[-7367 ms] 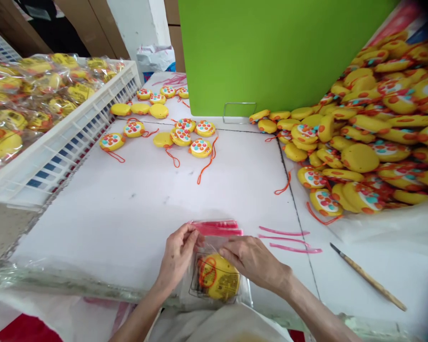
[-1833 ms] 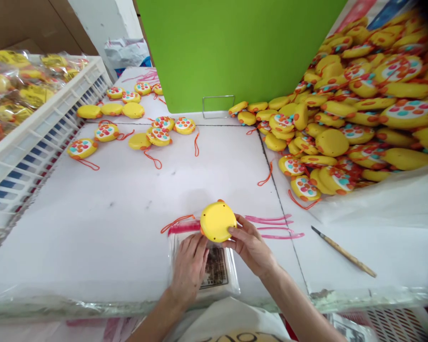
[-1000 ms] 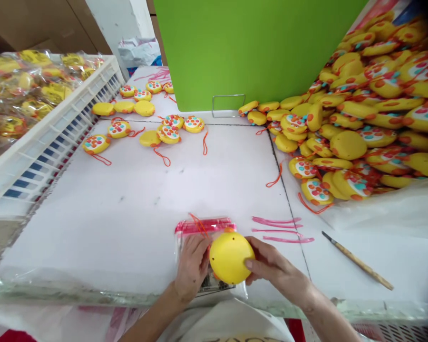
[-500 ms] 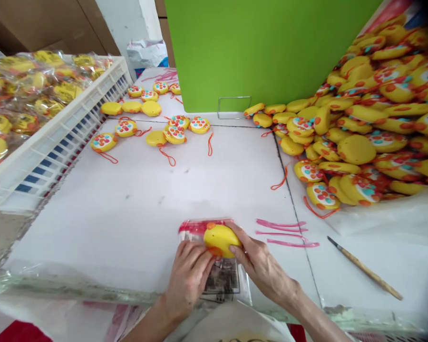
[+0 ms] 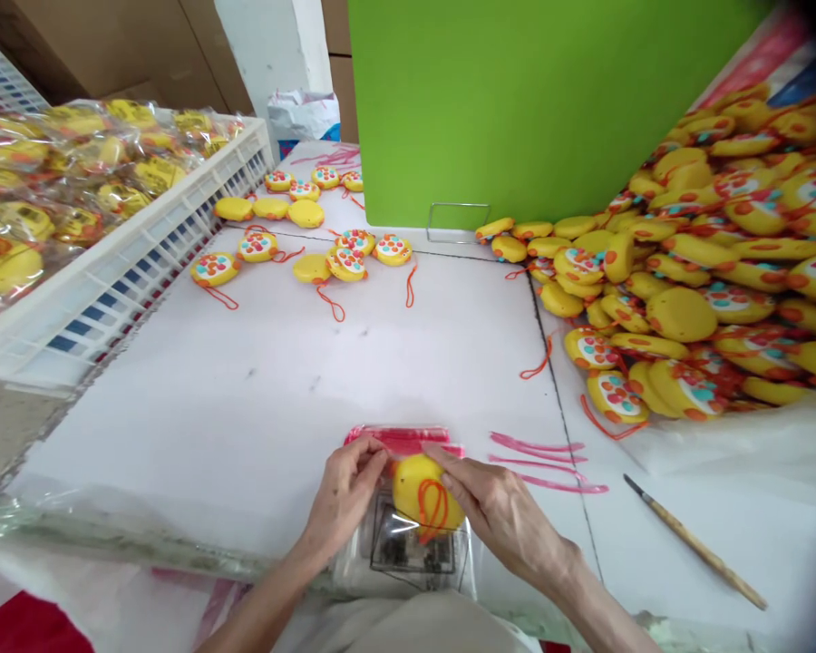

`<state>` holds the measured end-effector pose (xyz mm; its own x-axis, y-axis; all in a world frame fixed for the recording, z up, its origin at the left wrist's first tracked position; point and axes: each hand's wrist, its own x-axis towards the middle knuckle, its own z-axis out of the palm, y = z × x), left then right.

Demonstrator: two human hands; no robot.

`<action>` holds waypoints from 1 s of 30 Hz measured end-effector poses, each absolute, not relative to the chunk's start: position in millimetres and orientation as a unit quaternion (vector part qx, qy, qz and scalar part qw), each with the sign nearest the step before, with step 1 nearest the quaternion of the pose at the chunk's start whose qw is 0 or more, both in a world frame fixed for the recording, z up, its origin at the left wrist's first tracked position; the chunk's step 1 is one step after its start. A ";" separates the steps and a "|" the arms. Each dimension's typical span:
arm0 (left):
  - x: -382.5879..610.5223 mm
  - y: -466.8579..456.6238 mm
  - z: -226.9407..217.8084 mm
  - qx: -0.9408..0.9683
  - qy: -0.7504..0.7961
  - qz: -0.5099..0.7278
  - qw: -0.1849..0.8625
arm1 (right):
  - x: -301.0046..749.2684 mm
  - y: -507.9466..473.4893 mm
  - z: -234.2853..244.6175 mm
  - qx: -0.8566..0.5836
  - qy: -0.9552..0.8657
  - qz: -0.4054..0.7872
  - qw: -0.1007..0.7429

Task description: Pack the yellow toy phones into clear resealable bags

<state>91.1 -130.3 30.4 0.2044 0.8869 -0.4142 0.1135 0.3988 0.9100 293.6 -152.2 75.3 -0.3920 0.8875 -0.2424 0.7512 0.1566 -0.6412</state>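
A yellow chick-shaped toy [image 5: 416, 481] lies over a stack of clear plastic bags [image 5: 354, 564] with dark print and a pink-red strip along the top. Its orange cord loop is folded onto its plain yellow back. My right hand [image 5: 507, 508] grips the toy from the right, fingers along its upper edge. At the toy's upper left, my left hand [image 5: 344, 485] is closed in a pinch by the pink-red strip, apparently on the bag's edge; the fingertips partly hide what they hold.
A heap of yellow toys [image 5: 680, 313] fills the right side. Several loose toys [image 5: 345, 263] lie toward the back. A white crate [image 5: 245, 168] of bagged toys stands left, a green board [image 5: 517, 109] behind. A wooden-handled tool [image 5: 694, 541] and pink strips [image 5: 537, 446] lie to the right.
My left hand has left the orange cord and moved up to the toy's upper left. The cord loop now rests on the toy's back. The toy sits slightly lower over the bags.
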 end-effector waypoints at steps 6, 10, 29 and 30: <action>90.0 -136.9 31.8 0.397 0.536 0.320 0.673 | 281.8 -141.2 68.7 -0.515 -0.828 0.221 0.001; 87.5 -139.3 34.8 0.404 0.508 0.340 0.680 | 261.0 -138.1 63.8 -0.550 -0.803 0.198 0.113; 92.7 -147.2 37.6 0.597 0.563 0.237 0.521 | 249.3 -131.1 56.7 -0.587 -0.755 0.243 0.161; 90.9 -147.2 35.0 0.593 0.566 0.242 0.519 | 261.1 -131.6 55.8 -0.607 -0.728 0.261 0.182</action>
<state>90.9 -147.2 35.0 0.2422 0.9228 -0.2997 0.4202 0.1786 0.8897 261.1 -131.6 55.8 -0.1959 0.9792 -0.0528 0.7894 0.1256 -0.6009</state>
